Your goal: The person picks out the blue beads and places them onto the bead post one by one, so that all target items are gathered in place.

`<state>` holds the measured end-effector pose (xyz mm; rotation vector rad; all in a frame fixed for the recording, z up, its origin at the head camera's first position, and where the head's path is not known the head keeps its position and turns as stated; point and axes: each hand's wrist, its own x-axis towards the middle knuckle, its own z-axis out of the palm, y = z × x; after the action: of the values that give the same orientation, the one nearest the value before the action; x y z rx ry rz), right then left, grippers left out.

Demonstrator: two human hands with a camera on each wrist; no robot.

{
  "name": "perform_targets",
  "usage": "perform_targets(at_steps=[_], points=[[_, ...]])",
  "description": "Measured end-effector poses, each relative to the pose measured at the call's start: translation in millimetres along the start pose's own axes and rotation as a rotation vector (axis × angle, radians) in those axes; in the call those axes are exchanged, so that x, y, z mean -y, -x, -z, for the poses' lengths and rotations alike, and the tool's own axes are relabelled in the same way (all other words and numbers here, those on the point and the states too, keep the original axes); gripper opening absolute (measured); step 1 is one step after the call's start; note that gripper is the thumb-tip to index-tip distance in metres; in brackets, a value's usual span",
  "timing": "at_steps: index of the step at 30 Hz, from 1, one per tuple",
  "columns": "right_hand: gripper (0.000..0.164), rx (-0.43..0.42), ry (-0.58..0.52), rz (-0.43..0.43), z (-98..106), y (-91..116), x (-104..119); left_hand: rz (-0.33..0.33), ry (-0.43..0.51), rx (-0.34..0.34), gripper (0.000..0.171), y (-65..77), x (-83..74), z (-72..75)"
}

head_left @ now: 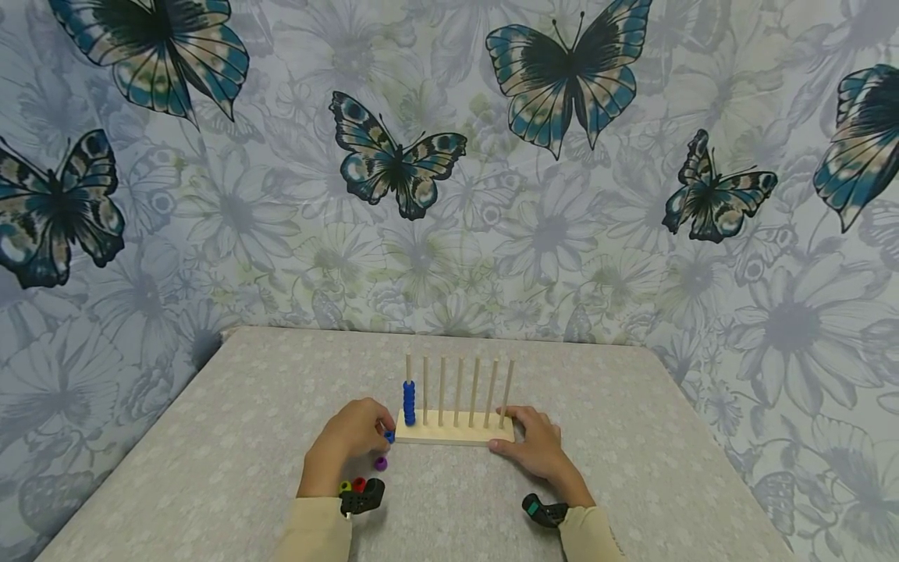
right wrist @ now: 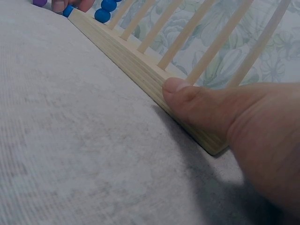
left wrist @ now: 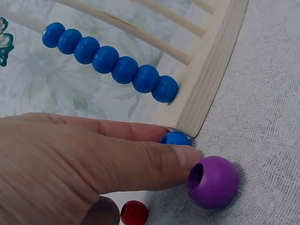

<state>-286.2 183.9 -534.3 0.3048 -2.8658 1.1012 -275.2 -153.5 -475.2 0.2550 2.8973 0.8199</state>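
A wooden peg board with several upright pegs stands on the table. On its leftmost peg is a stack of blue beads; the other pegs carry none. My left hand pinches a loose blue bead between thumb and finger, low beside the board's left end. The thumb hides part of this bead. Close to the thumb tip lies a purple bead, its hole showing. My right hand grips the board's right end, the thumb against the front edge.
Near the left wrist lie a red bead and a yellow-green bead, partly behind the black wrist device. A pale patterned cloth covers the table. Behind its far edge rises a butterfly-print wall.
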Motion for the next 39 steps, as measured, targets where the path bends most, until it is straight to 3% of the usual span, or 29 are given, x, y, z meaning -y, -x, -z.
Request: perform_targets(at_steps=[14, 32, 39], points=[[0.063, 0.000, -0.004, -0.025, 0.1, -0.7, 0.8, 0.004, -0.012, -0.040, 0.019, -0.2, 0.1, 3.1], [0.062, -0.006, 0.013, 0.000, -1.6, 2.1, 0.5, 0.021, -0.062, -0.263, 0.022, 4.5, -5.0, 13.8], [0.062, -0.005, 0.013, -0.013, -1.2, -1.3, -0.9, 0.030, -0.029, -0.366, 0.026, 6.6, -10.7, 24.4]])
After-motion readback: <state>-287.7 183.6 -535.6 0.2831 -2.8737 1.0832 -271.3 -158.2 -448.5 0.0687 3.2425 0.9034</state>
